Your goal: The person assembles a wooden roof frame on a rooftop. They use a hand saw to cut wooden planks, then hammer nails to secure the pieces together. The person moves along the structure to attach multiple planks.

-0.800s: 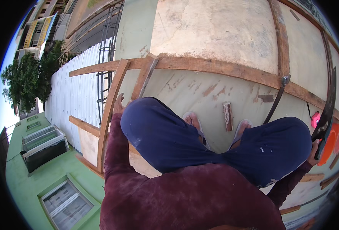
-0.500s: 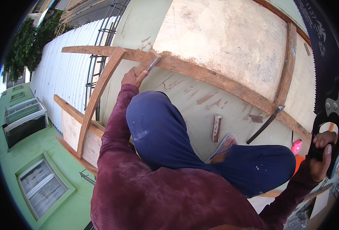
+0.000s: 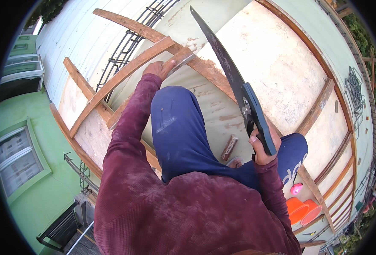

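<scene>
My left hand [image 3: 159,69] is closed around a wooden board [image 3: 180,58] whose end lies across a long wooden beam [image 3: 213,76]. Part of that board is hidden under my forearm. In my right hand [image 3: 264,146], a handsaw [image 3: 226,59] is gripped by its dark handle. Its toothed black blade points up and left, passing over the beam and a pale panel [image 3: 281,59]. In this view the blade's tip shows to the right of the board's end, apart from it. A curved wooden strip [image 3: 128,80] crosses the beam to the left of my left hand.
A short wood offcut [image 3: 229,147] lies between my knees. Near my right leg are a pink tape measure [image 3: 296,188] and an orange container [image 3: 310,212]. Dark steel rebar [image 3: 126,46] runs along a white corrugated sheet [image 3: 81,34]. A green wall [image 3: 56,187] stands at the left.
My right hand has swung the saw from the far right in over the beam. The view has turned, while my left hand keeps hold of the board.
</scene>
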Available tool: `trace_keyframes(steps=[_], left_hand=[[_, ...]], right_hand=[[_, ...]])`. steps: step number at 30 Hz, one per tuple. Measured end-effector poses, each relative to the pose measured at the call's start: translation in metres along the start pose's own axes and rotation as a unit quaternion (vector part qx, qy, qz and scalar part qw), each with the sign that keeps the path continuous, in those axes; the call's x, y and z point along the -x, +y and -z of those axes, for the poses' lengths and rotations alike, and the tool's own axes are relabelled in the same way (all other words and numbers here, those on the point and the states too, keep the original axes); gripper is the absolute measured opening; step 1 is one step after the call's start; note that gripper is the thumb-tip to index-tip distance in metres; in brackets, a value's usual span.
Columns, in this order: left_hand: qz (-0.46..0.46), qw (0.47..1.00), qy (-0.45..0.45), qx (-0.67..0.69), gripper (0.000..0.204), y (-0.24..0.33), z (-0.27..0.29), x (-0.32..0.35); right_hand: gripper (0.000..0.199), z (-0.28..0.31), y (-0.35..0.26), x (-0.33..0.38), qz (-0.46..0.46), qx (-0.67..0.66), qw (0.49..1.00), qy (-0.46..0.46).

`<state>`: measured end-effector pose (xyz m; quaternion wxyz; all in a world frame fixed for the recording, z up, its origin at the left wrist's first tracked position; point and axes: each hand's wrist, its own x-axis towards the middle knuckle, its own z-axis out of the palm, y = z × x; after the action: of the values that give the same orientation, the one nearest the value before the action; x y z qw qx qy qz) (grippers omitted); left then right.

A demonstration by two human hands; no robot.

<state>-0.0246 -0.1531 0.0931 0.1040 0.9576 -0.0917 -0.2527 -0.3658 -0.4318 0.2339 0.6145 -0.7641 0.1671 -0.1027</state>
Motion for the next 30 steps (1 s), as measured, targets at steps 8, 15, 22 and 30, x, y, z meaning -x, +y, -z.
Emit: trace_keyframes(steps=[8,15,22,30], left_hand=[[-0.018,0.999,0.007,0.039,0.075,-0.001,-0.016,0.012],[-0.046,0.998,-0.004,0.040,0.071,0.002,-0.018,-0.005],[-0.031,0.999,-0.014,0.018,0.075,0.015,-0.021,-0.008],[-0.045,0.997,0.066,-0.014,0.069,0.015,-0.034,-0.008]], right_hand=[[0.066,-0.028,0.034,0.000,-0.023,-0.044,0.998,-0.042],[0.068,-0.025,0.047,-0.015,0.038,0.008,0.997,-0.064],[0.068,-0.009,0.064,-0.036,0.016,-0.026,0.996,-0.078],[0.067,-0.001,0.072,-0.045,-0.007,-0.021,0.994,-0.107]])
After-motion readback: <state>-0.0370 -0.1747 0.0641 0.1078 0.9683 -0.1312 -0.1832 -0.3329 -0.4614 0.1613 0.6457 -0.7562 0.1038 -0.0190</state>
